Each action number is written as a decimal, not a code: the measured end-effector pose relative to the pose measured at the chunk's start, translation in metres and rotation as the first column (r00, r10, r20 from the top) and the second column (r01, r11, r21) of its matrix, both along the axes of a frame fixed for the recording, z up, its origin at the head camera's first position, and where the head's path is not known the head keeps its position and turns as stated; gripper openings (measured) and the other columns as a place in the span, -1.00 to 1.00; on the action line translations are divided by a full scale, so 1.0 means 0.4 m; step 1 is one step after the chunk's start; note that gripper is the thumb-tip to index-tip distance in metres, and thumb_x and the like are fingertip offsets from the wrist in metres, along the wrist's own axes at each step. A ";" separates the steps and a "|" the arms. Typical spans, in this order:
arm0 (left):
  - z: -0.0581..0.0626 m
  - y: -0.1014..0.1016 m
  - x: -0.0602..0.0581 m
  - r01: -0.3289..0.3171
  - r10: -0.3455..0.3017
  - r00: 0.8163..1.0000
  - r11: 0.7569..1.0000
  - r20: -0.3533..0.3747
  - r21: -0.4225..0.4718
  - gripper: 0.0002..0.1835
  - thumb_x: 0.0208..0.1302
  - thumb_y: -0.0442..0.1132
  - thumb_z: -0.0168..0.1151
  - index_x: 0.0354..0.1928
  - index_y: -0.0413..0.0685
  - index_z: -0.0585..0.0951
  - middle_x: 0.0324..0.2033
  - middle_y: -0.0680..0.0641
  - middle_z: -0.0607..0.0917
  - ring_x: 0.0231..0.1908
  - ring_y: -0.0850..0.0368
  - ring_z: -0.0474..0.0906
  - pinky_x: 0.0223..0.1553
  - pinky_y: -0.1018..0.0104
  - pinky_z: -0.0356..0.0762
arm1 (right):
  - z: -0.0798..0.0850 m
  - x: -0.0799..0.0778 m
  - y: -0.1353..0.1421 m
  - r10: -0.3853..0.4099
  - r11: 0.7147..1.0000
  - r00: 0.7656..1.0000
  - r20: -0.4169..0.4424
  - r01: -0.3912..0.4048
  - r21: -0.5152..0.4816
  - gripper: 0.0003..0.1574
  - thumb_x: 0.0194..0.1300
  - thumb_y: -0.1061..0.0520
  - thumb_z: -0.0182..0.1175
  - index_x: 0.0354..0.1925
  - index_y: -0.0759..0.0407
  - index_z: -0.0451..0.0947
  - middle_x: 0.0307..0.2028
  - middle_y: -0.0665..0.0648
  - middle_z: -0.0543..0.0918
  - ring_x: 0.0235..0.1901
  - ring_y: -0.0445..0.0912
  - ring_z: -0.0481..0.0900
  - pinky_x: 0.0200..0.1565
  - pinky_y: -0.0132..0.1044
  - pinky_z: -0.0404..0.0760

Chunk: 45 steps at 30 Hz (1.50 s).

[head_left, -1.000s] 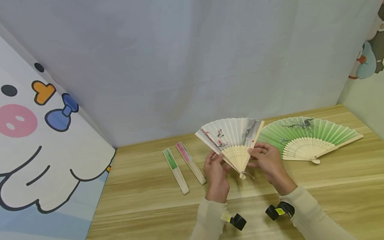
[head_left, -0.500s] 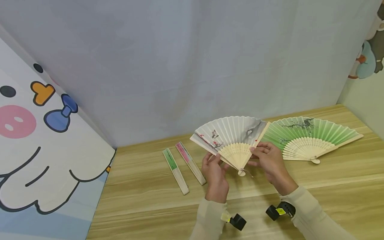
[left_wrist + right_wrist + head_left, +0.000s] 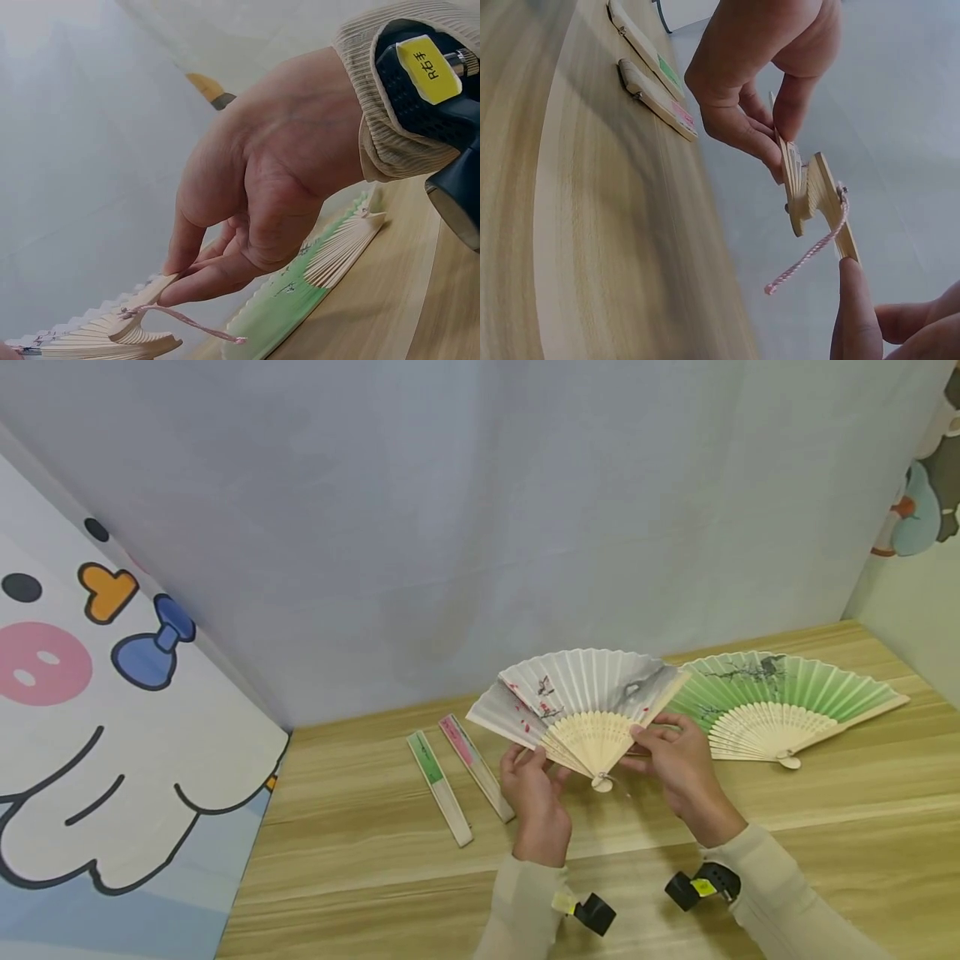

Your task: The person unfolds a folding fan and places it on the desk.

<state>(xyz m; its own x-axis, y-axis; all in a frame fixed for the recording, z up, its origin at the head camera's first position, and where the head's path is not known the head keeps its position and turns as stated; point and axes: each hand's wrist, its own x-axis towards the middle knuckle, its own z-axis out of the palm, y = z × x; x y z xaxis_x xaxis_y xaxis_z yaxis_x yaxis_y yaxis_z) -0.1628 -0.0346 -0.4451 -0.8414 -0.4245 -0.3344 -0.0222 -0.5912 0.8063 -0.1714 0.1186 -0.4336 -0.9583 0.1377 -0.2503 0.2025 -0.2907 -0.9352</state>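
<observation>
Both hands hold a partly spread folding fan [image 3: 592, 685], white and grey with red blossoms and pale bamboo ribs, raised over the table. My left hand [image 3: 538, 797] pinches its left outer rib, where a few leaves still overlap. My right hand [image 3: 681, 768] pinches the right guard rib between thumb and fingers. In the right wrist view a pink cord [image 3: 810, 259] dangles from the fan's pivot, and the left hand [image 3: 761, 82] grips the ribs from above. A fully spread green fan [image 3: 795, 681] lies right of the right hand, partly overlapped by the white one.
Two folded fans, one green [image 3: 441, 789] and one pink [image 3: 477, 768], lie side by side left of the left hand. A grey curtain [image 3: 525, 510] hangs behind the wooden table [image 3: 360, 893]. A cartoon-printed panel [image 3: 150, 760] stands at the left.
The white fan has spread wider, its right guard moving right over the green fan and its left edge moving left. The hands have drifted slightly apart, still holding it.
</observation>
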 end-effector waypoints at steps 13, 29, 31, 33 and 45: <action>0.003 0.000 -0.005 -0.024 0.024 1.000 1.000 0.006 0.016 -0.72 0.49 -0.50 0.07 0.17 -0.24 0.42 -0.03 -0.19 0.54 -0.21 0.13 0.56 -0.39 0.43 0.65 | 0.009 0.000 0.004 -0.024 0.999 1.000 -0.010 0.024 -0.025 -0.69 0.57 0.39 0.07 0.11 0.25 0.18 -0.35 0.00 0.58 -0.35 -0.20 0.68 -0.15 -0.29 0.81; 0.004 0.002 0.001 -0.066 0.067 0.997 0.997 -0.027 0.048 -0.69 0.50 -0.52 0.06 0.21 -0.27 0.38 -0.02 -0.23 0.52 -0.18 0.10 0.57 -0.33 0.39 0.72 | 0.013 0.010 0.004 -0.077 0.996 0.996 -0.035 0.075 -0.052 -0.71 0.59 0.37 0.05 0.09 0.23 0.14 -0.29 0.05 0.50 -0.34 -0.22 0.69 -0.14 -0.29 0.81; 0.005 0.003 0.001 -0.070 0.071 0.997 0.996 -0.030 0.053 -0.69 0.50 -0.52 0.06 0.21 -0.28 0.38 0.00 -0.24 0.53 -0.17 0.10 0.58 -0.32 0.39 0.73 | 0.014 0.011 0.004 -0.082 0.995 0.996 -0.034 0.080 -0.056 -0.71 0.59 0.36 0.04 0.08 0.23 0.13 -0.29 0.05 0.49 -0.34 -0.22 0.69 -0.13 -0.29 0.81; 0.006 0.003 0.001 -0.075 0.077 0.996 0.996 -0.032 0.058 -0.70 0.51 -0.52 0.06 0.21 -0.29 0.39 0.01 -0.25 0.53 -0.17 0.09 0.58 -0.30 0.37 0.74 | 0.014 0.012 0.004 -0.085 0.995 0.996 -0.033 0.083 -0.057 -0.71 0.60 0.36 0.03 0.08 0.22 0.12 -0.29 0.05 0.48 -0.32 -0.23 0.67 -0.11 -0.29 0.81; 0.010 0.009 0.000 -0.103 0.107 0.993 0.991 -0.041 0.086 -0.80 0.51 -0.54 0.04 0.07 -0.24 0.38 -0.08 -0.17 0.51 -0.16 0.09 0.56 -0.26 0.33 0.77 | 0.017 0.015 0.004 -0.135 0.988 0.991 -0.024 0.133 -0.081 -0.75 0.61 0.35 0.03 -0.01 0.20 0.12 -0.27 0.06 0.48 -0.30 -0.22 0.65 -0.08 -0.26 0.81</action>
